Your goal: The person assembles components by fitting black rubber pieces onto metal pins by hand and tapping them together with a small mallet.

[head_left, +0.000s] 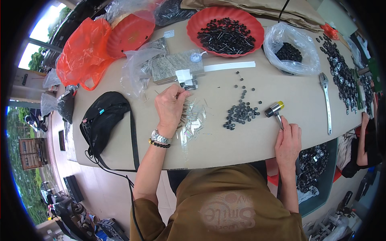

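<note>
My left hand (pixel 169 105) is closed in a pinch beside a small dark metal fixture (pixel 190 85) at the front of a grey block (pixel 179 64). Whatever lies between its fingertips is too small to make out. A pile of thin metal pins (pixel 194 119) spreads just right of that wrist. In my right hand (pixel 288 140) is a small hammer (pixel 274 109), its handle gripped and its black and yellow head resting near the table. Between the hands lies a loose group of small round black caps (pixel 240 115).
Along the back stand a red dish (pixel 257 39) of black-capped pins and a clear bag (pixel 307 64) of black pieces. An adjustable wrench (pixel 326 106) lies at right, near heaped black parts (pixel 341 76). A black waist bag (pixel 105 120) sits at left. Another person's arm (pixel 363 140) shows far right.
</note>
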Demonstrator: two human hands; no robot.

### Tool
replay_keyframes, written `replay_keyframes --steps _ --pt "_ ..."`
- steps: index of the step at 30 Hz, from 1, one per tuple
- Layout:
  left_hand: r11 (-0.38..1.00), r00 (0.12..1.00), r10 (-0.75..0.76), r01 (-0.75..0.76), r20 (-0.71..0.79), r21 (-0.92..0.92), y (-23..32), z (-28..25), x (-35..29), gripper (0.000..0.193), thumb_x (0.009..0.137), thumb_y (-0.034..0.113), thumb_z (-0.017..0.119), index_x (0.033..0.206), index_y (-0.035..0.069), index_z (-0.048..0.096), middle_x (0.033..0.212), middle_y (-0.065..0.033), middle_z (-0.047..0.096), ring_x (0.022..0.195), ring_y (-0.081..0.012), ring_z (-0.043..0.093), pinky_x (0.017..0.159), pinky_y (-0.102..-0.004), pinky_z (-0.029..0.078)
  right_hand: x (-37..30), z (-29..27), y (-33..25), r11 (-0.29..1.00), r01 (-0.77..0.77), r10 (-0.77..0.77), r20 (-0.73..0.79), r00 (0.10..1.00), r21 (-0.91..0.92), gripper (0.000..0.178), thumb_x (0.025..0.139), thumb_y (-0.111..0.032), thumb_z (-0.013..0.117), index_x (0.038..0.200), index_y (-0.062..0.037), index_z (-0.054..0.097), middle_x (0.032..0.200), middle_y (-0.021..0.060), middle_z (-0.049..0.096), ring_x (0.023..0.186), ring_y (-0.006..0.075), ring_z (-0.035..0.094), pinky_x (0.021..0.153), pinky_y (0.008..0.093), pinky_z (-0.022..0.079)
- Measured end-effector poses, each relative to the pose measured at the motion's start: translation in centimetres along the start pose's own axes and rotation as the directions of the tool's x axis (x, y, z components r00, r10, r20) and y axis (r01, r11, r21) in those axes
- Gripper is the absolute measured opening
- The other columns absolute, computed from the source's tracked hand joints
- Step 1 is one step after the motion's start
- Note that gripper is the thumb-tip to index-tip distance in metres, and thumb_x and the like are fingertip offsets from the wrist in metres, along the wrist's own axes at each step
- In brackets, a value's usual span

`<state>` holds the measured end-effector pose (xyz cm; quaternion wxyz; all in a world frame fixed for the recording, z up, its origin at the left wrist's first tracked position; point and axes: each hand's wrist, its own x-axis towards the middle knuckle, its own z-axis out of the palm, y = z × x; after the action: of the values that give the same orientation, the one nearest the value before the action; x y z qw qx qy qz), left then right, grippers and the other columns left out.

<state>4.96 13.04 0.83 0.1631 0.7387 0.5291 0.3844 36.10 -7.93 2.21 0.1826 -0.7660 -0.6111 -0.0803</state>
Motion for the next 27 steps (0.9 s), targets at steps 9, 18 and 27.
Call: replay_keyframes --steps 9,18,27 --pt "0.992 0.996 -0.086 0.086 0.000 -0.087 0.0 -0.1 0.3 0.016 0.077 0.011 0.087 0.082 0.003 0.073 0.071 -0.0101 0.073 0.060 -0.0204 0.069 0.058 -0.0319 0.051 6.2 -2.5 -7.9 0.840 0.213 -0.229 -0.029 0.973 0.500 0.043 0.084 -0.002 0.072 0.126 -0.0048 0.067 0.108 0.0140 0.063 0.100 0.0328 0.058 0.088 0.0443 0.049" --pt "0.989 0.992 -0.126 0.127 0.019 -0.080 0.0 0.0 0.2 0.016 0.078 0.015 0.086 0.083 0.004 0.075 0.072 -0.0110 0.073 0.061 -0.0248 0.070 0.059 -0.0345 0.052 12.8 6.1 -15.1 0.768 0.090 -0.361 0.312 0.879 0.634 0.033 0.094 -0.007 0.061 0.125 -0.0010 0.068 0.103 0.0162 0.062 0.104 0.0367 0.059 0.092 0.0472 0.049" --pt "0.983 0.988 -0.144 0.149 0.049 -0.104 0.4 -0.3 -0.5 0.012 0.083 0.009 0.081 0.089 0.002 0.075 0.076 -0.0133 0.073 0.063 -0.0271 0.068 0.061 -0.0370 0.052 13.0 6.9 -16.0 0.744 0.005 -0.321 0.351 0.879 0.668 0.031 0.095 -0.007 0.056 0.122 0.0003 0.069 0.104 0.0163 0.063 0.106 0.0359 0.059 0.091 0.0468 0.050"
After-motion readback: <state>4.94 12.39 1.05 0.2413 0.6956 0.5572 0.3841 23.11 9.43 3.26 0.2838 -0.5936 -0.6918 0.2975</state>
